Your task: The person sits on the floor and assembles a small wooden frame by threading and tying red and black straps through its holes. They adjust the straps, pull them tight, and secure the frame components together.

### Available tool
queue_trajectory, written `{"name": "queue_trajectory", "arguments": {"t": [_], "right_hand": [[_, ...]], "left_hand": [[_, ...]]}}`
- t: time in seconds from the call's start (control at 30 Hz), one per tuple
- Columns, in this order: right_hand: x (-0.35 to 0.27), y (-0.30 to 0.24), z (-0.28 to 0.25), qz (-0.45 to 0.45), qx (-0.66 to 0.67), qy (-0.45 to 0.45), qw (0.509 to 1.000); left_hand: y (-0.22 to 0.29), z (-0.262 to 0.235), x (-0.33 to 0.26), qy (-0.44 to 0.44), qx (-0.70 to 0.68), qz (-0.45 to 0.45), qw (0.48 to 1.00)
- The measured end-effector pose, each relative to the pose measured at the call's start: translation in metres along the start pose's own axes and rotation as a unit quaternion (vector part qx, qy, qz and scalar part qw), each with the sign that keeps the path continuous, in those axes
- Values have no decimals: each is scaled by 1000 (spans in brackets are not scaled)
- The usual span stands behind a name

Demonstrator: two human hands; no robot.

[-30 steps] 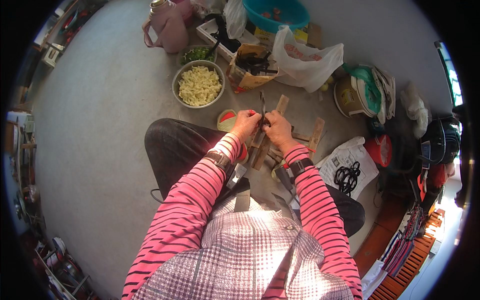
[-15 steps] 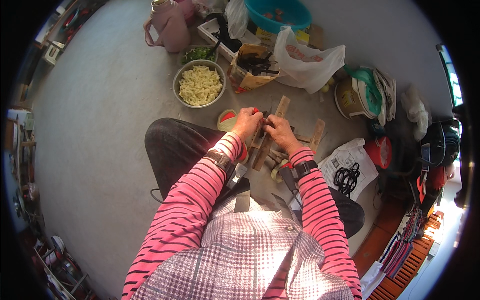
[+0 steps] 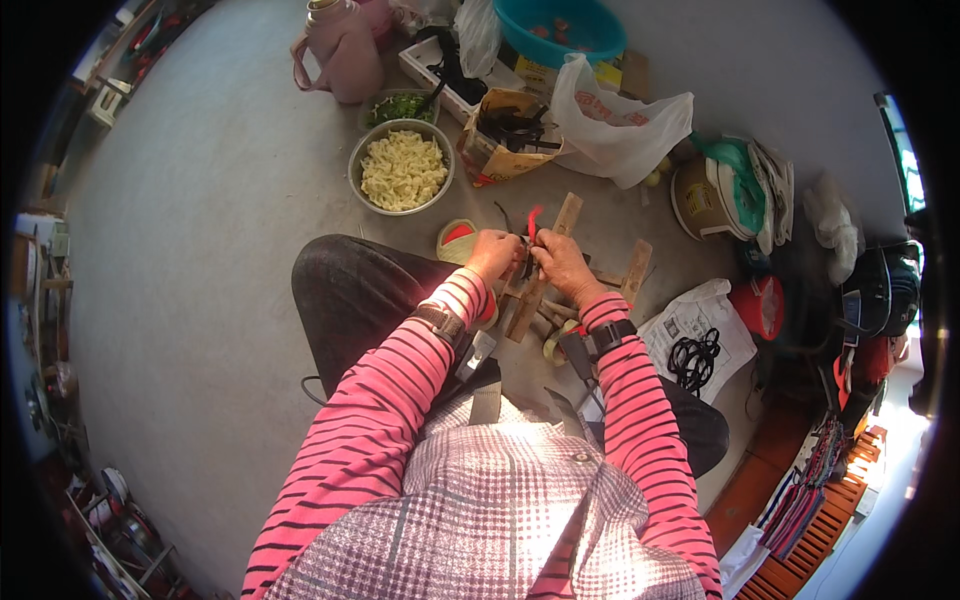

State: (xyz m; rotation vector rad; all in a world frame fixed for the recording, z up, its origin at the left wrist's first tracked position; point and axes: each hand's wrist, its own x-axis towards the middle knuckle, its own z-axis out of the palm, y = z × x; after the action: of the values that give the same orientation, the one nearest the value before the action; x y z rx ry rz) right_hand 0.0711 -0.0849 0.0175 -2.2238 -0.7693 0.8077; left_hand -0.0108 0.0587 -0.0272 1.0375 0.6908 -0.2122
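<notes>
Close together over a wooden frame of crossed slats (image 3: 527,315), my two hands meet in front of me. My left hand (image 3: 494,256) is closed, and a thin black strip (image 3: 503,214) sticks up from its fingertips. Fingers pinched, my right hand (image 3: 563,262) holds a bright red strip (image 3: 533,222), whose loose end points up and away from me. Where the fingertips nearly touch, the lower ends of the strips are hidden. A slipper with a red lining (image 3: 456,240) shows just beyond my left hand.
Beyond my hands stand a metal bowl of pale chopped food (image 3: 402,172), a cardboard box of black strips (image 3: 492,160) and a white plastic bag (image 3: 620,130). A bucket (image 3: 697,195) stands to the right. Coiled black cord (image 3: 693,360) lies on a white sack (image 3: 735,345).
The red strip was at my left fingertips and now stands up by my right fingers. A black strip now pokes up above my left hand, which has dipped slightly.
</notes>
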Motion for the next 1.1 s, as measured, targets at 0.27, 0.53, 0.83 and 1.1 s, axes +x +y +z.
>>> {"name": "queue_trajectory", "arguments": {"t": [0.27, 0.53, 0.83, 1.1], "right_hand": [[-1, -10, -4, 23, -5, -24, 999], [-2, 3, 10, -57, -80, 48, 994], [-23, -4, 1, -105, -49, 163, 980], [-33, -5, -15, -109, -119, 96, 982]], "left_hand": [[5, 3, -8, -38, -95, 4, 995], [3, 3, -4, -17, -75, 30, 997], [7, 14, -9, -43, -42, 45, 997], [2, 25, -2, -60, 127, 118, 983]]}}
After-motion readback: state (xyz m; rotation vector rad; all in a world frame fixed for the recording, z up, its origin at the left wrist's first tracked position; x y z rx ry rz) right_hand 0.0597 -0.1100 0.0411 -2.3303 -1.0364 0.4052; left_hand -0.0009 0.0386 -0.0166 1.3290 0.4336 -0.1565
